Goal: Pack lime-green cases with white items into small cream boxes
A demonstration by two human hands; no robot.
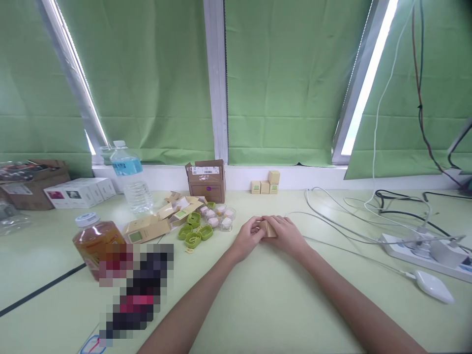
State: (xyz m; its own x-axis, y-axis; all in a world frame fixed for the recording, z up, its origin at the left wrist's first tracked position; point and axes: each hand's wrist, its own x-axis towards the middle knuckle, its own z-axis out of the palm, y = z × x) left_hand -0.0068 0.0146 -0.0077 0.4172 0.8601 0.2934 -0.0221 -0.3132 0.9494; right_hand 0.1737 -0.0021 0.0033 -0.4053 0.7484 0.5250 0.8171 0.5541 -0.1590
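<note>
Both my hands meet at the middle of the pale green table (258, 305). My left hand (248, 238) and my right hand (285, 233) are closed around a small tan cardboard box (267, 228), which shows only between the fingers. Just left of them lie several green plastic clips (194, 233), several small clear jars with pink contents (217, 216) and flattened tan cartons (162, 221).
A brown shipping box (206, 180) and three stacked small tan boxes (266, 184) stand by the window sill. A water bottle (131, 179), an amber-filled jar (96, 242), white boxes (79, 191) sit left. Cables, a power strip (424, 248) and a white mouse (433, 286) lie right.
</note>
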